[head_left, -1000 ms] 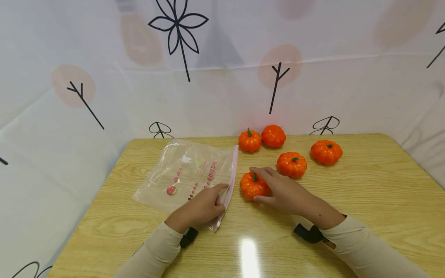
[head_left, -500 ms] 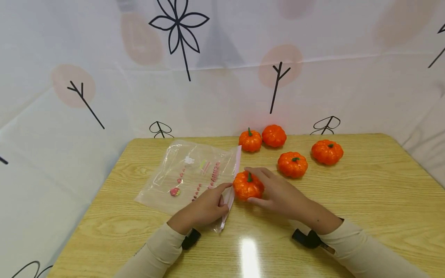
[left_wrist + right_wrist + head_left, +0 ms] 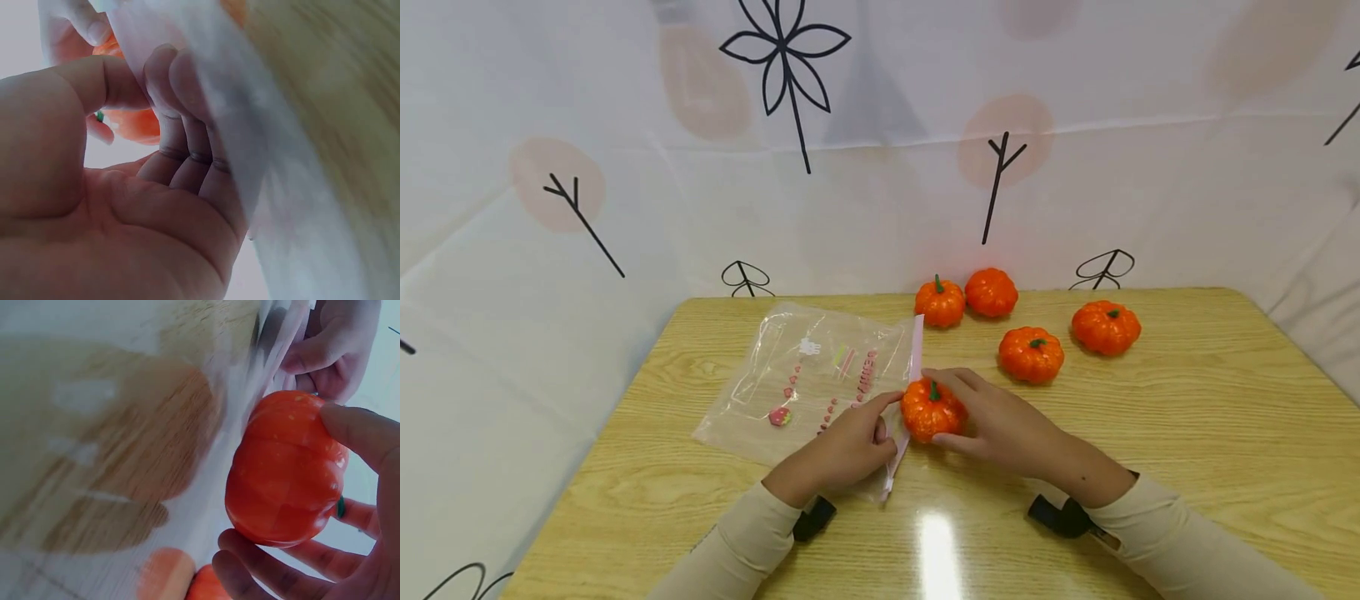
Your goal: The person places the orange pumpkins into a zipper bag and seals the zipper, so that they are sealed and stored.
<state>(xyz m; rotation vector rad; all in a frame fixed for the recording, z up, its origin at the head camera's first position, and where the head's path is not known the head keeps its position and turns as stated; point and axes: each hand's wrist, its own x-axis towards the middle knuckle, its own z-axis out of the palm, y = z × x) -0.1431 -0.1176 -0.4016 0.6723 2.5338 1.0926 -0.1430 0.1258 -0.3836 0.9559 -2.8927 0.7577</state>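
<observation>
Plainly, the held pumpkin [image 3: 928, 415] is upright — stem [image 3: 934, 392] up, long axis level.

in the head view, the table [image 3: 1210, 425] is seen forward and down; in wrist views, left hand [image 3: 850, 446] and right hand [image 3: 1003, 421] are seen close, toward the fingers [image 3: 172, 134]; one pumpkin [image 3: 929, 412] is shared by all.

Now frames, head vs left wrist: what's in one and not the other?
Only head: the strawberry print on the plastic bag, and the black flower drawing on the backdrop.

Only left wrist: the palm side of the left hand.

Both: part of that hand, part of the bag, the right hand holding an orange pumpkin, and the wood-grain table.
</observation>
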